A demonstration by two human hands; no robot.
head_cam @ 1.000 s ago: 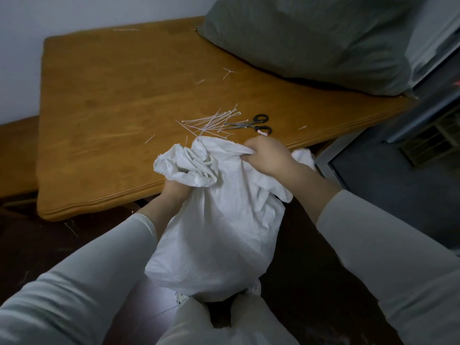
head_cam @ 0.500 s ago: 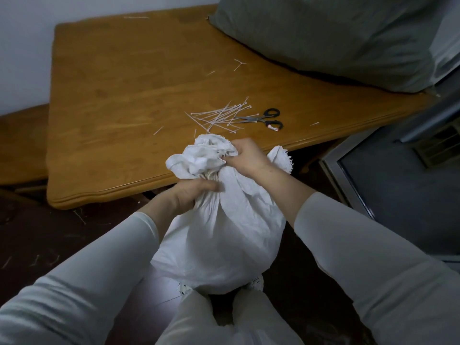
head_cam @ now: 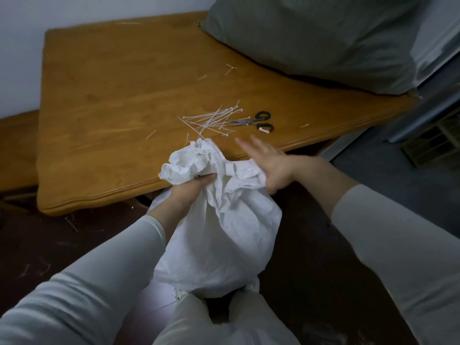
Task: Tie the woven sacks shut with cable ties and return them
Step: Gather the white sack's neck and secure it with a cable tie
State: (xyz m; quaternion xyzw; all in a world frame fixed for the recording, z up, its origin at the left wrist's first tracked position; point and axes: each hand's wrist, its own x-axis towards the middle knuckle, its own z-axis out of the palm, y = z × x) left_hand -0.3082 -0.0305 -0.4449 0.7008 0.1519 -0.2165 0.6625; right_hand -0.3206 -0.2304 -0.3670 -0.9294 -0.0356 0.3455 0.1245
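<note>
A filled white woven sack (head_cam: pixel 224 235) stands between my knees at the front edge of a wooden table (head_cam: pixel 119 100). My left hand (head_cam: pixel 191 189) grips the sack's gathered neck just under the crumpled top. My right hand (head_cam: pixel 266 163) is off the sack, fingers spread and blurred, over its right shoulder and the table edge. A loose bundle of white cable ties (head_cam: pixel 211 120) lies on the table just beyond the sack.
Black-handled scissors (head_cam: pixel 254 122) lie right of the ties. A large grey-green sack (head_cam: pixel 311 38) fills the table's back right. Several cut tie ends are scattered on the table and the dark floor (head_cam: pixel 49 245). A bench (head_cam: pixel 15 145) sits at the left.
My right hand has let go of the sack top and opened, moving right toward the table. My left hand closed round the neck, holding it bunched.
</note>
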